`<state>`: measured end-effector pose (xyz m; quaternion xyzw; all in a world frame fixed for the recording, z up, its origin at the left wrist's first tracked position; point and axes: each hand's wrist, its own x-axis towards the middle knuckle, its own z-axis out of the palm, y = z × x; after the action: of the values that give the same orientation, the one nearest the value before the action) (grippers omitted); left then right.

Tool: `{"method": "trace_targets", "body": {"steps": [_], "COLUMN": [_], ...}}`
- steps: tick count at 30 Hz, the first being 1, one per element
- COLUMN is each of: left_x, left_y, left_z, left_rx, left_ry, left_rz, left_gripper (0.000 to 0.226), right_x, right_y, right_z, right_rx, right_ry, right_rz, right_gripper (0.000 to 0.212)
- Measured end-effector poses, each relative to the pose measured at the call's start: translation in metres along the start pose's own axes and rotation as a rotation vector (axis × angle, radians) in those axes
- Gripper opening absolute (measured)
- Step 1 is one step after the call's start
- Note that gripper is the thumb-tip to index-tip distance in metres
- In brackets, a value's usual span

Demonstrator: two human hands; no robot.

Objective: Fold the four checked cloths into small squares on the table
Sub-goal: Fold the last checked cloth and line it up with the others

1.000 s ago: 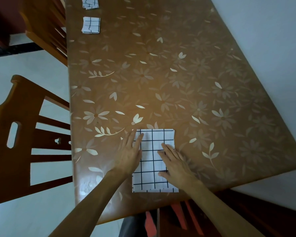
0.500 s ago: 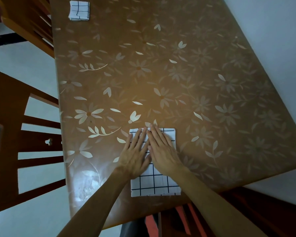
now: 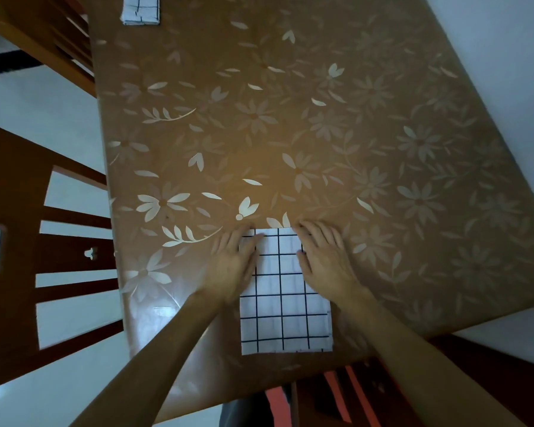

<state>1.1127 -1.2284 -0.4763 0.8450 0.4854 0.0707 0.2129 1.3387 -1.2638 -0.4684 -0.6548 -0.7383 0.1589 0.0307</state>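
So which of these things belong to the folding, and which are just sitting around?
Part of the job: checked cloth, pressed flat by the left hand and right hand; small folded cloth far along the left edge; table.

Just there: wooden chair on the left; second chair behind it.

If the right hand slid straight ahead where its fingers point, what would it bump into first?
Nothing close: the right hand has only bare table ahead. The small folded cloth far off lies roughly that way, maybe not in line.
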Motion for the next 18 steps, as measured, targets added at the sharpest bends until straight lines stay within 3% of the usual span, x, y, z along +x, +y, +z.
{"method": "trace_targets", "body": {"steps": [2,4,6,9,14,16,18], "left_x": [0.015,0.028,0.039,0.046,0.03,0.019,0.007], "left_y": [-0.009,-0.012,-0.012,-0.007,0.003,0.003,0.001], "left_z": [-0.01,-0.021,-0.028,-0.035,-0.039,-0.036,-0.033], "left_rx": [-0.037,-0.037,0.005,0.112,0.153,0.059,-0.111], "left_ry": [-0.016,-0.142,-0.236,-0.305,-0.244,-0.18,-0.17], "left_rz": [-0.028,-0.04,-0.026,-0.021,0.054,0.047,-0.03], "left_gripper": [0.051,0.071,0.076,0.068,0.023,0.027,0.048], "right_x": [0.014,0.028,0.04,0.047,0.035,0.023,0.011], "right_y": [0.004,0.008,0.009,0.008,0.007,0.008,0.01], "right_z": [-0.012,-0.025,-0.034,-0.042,-0.043,-0.039,-0.034], "right_rx": [-0.003,-0.014,-0.06,-0.075,0.004,0.032,0.103], "right_ry": [-0.036,-0.15,-0.234,-0.282,-0.307,-0.276,-0.199], "right_rz": [-0.018,-0.022,-0.022,-0.008,-0.06,-0.097,-0.1], "right_gripper": [0.055,0.059,0.054,0.037,0.031,0.03,0.026]}}
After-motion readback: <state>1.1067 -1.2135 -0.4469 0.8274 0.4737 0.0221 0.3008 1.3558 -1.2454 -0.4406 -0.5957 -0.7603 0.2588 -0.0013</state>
